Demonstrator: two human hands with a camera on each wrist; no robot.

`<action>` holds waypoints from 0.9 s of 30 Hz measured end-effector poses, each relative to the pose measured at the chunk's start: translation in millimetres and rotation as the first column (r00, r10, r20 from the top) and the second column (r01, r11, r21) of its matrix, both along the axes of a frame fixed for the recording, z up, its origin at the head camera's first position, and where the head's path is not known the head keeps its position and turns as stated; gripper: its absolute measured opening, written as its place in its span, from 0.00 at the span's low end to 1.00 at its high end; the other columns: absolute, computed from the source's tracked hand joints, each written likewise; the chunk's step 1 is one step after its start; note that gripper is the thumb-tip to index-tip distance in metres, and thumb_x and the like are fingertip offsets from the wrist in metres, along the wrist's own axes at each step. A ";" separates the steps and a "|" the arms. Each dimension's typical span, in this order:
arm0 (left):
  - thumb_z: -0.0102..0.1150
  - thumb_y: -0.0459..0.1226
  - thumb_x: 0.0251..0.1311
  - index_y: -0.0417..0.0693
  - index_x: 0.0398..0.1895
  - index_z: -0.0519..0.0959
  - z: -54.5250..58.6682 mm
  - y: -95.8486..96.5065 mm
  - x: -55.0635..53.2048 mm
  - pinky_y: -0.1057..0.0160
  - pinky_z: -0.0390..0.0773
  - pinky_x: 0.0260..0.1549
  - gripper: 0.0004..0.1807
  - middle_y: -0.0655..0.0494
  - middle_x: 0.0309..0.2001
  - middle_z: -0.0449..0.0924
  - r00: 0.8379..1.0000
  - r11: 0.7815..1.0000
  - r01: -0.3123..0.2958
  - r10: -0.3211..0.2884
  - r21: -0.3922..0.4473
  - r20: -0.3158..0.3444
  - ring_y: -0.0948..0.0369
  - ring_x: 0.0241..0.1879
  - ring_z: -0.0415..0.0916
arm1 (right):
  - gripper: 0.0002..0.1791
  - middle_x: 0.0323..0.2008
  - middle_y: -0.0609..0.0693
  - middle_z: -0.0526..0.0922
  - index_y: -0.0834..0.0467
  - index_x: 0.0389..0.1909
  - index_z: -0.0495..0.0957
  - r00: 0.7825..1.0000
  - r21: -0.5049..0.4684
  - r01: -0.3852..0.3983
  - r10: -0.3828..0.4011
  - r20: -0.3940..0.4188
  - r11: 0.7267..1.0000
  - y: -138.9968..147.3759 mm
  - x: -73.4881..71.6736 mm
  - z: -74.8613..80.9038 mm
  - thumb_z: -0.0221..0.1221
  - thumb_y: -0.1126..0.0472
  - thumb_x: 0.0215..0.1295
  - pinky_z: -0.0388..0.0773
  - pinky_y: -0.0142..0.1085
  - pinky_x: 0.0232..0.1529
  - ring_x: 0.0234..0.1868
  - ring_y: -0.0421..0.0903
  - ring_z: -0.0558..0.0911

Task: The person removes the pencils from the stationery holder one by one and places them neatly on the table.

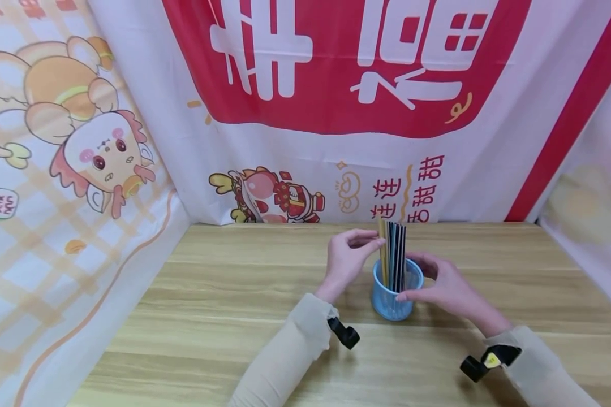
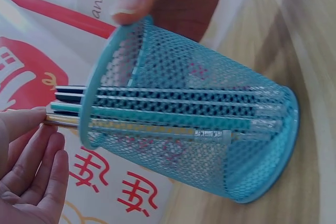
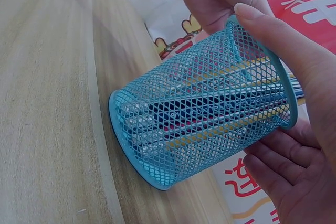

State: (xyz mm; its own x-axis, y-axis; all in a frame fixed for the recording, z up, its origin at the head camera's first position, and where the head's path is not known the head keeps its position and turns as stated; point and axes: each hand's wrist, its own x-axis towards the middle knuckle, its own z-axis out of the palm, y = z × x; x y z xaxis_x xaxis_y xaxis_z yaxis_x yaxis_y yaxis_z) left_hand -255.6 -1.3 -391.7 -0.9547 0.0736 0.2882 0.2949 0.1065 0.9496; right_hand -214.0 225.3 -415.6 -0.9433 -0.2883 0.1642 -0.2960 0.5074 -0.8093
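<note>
A light blue mesh pencil cup (image 1: 391, 310) stands upright on the wooden table. Several slim pencils (image 1: 399, 257), yellow, teal and dark, lean together inside it and rise above the rim. With thumb and fingertips my left hand (image 1: 347, 261) pinches the top end of a gold-yellow pencil (image 2: 142, 130); its lower end is inside the cup, a little higher than the others. Clear or silvery ends of the pencils show through the mesh near the bottom. My right hand (image 1: 445, 287) holds the cup by its rim, the thumb (image 3: 252, 13) at the edge and fingers on the far side.
The wooden table (image 1: 224, 316) reaches back to a white and red printed cloth (image 1: 331, 152). Another patterned cloth (image 1: 46, 237) hangs along the left side. Black wrist mounts (image 1: 344, 333) sit on both sleeves.
</note>
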 end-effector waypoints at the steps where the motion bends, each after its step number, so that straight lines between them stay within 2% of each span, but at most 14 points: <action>1: 0.76 0.44 0.57 0.57 0.43 0.88 1.2 0.1 -0.5 0.64 0.84 0.43 0.11 0.70 0.37 0.87 1.000 1.000 0.001 -0.001 0.005 -0.009 0.67 0.40 0.84 | 0.51 0.65 0.61 0.75 0.63 0.70 0.68 1.000 -0.002 0.001 -0.001 0.000 1.000 0.4 0.2 0.1 0.80 0.47 0.49 0.73 0.56 0.63 0.63 0.60 0.75; 10: 0.76 0.45 0.56 0.55 0.43 0.88 13.0 -3.7 0.1 0.62 0.84 0.43 0.12 0.68 0.37 0.87 0.999 0.999 -0.017 0.019 0.046 -0.046 0.65 0.40 0.84 | 0.51 0.65 0.61 0.76 0.63 0.70 0.68 1.000 -0.005 0.003 -0.003 0.004 1.000 1.5 -0.1 -1.8 0.80 0.47 0.49 0.73 0.55 0.63 0.62 0.59 0.76; 17: 0.76 0.41 0.57 0.47 0.43 0.88 27.6 -13.3 0.3 0.61 0.85 0.43 0.13 0.60 0.38 0.88 0.995 0.989 -0.021 0.036 0.147 -0.096 0.60 0.40 0.86 | 0.50 0.64 0.60 0.76 0.63 0.69 0.69 1.000 -0.009 0.003 -0.003 0.013 1.000 0.4 -0.5 -2.5 0.80 0.47 0.49 0.74 0.56 0.63 0.62 0.59 0.76; 22: 0.76 0.36 0.57 0.42 0.44 0.87 39.7 -22.4 0.6 0.60 0.86 0.43 0.13 0.54 0.39 0.88 0.994 0.967 -0.018 0.044 0.254 -0.098 0.57 0.39 0.86 | 0.51 0.65 0.61 0.75 0.63 0.70 0.68 1.000 -0.001 0.004 -0.004 0.022 1.000 1.4 -0.6 -3.2 0.79 0.45 0.49 0.73 0.57 0.64 0.63 0.60 0.75; 27: 0.73 0.32 0.60 0.33 0.46 0.84 48.3 -32.2 -2.6 0.56 0.87 0.43 0.14 0.46 0.40 0.88 0.994 0.928 0.012 0.028 0.372 -0.103 0.54 0.38 0.87 | 0.50 0.66 0.61 0.74 0.62 0.71 0.67 0.999 0.005 0.013 -0.013 0.041 1.000 1.9 -0.2 -1.8 0.79 0.46 0.50 0.72 0.58 0.64 0.64 0.61 0.74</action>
State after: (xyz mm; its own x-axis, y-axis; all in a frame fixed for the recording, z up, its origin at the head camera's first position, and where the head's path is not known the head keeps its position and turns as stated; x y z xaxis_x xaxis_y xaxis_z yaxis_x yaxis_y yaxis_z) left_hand -258.2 -33.4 -343.3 -0.9180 -0.0656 0.3911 0.3948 -0.2452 0.8854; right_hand -214.2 227.2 -417.4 -0.9530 -0.2768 0.1236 -0.2557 0.5150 -0.8182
